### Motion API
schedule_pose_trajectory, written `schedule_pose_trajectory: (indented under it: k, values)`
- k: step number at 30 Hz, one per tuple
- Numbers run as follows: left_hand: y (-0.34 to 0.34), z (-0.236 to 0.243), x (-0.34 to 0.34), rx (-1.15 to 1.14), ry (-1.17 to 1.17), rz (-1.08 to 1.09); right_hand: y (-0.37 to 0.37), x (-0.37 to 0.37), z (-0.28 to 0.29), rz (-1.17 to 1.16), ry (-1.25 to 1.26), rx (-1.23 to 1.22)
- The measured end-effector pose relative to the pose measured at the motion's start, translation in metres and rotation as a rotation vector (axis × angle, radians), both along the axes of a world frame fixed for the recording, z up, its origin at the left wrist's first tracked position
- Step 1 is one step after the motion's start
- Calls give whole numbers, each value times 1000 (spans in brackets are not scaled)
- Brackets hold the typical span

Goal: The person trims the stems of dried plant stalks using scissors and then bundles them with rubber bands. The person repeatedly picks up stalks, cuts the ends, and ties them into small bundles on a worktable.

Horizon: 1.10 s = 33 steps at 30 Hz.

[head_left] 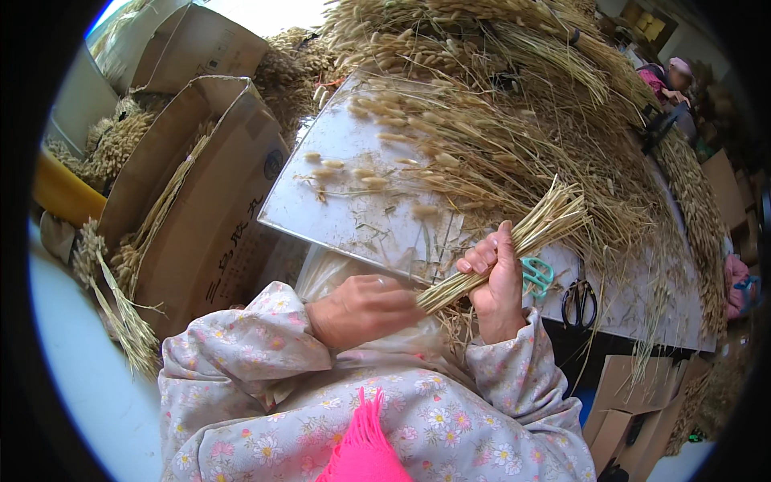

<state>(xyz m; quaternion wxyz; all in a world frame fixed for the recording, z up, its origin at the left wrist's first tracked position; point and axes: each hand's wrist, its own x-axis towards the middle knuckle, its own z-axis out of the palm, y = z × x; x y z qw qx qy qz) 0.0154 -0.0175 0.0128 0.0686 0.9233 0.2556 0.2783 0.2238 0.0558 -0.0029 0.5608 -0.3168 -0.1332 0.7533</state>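
Observation:
A bundle of dried grass stems slants across in front of me, its bare cut ends pointing up and to the right. My right hand is wrapped round the middle of the bundle with the thumb up. My left hand is at the bundle's lower left end, its fingers curled and slightly blurred. Whatever lies inside those fingers is hidden. Just right of my right hand, teal-handled scissors lie on the table, and black-handled scissors lie farther right.
Dried fluffy-headed grass is heaped over much of the white table. Loose heads and stem scraps lie near its front edge. An open cardboard box holding grass stands left; another carton is lower right. A person is at the far right.

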Motion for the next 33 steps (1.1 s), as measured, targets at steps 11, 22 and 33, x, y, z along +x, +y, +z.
schedule_pose_trajectory:
  k: [11,22,33]
  values:
    - [23,15,14,92,-26,-5,-8,-2,9,100,45,35]
    - [74,44,-21,141,301,445,-15,-3,20,98,21,80]
    - [8,38,9,-56,204,-24,-13,-8,18,92,8,48]
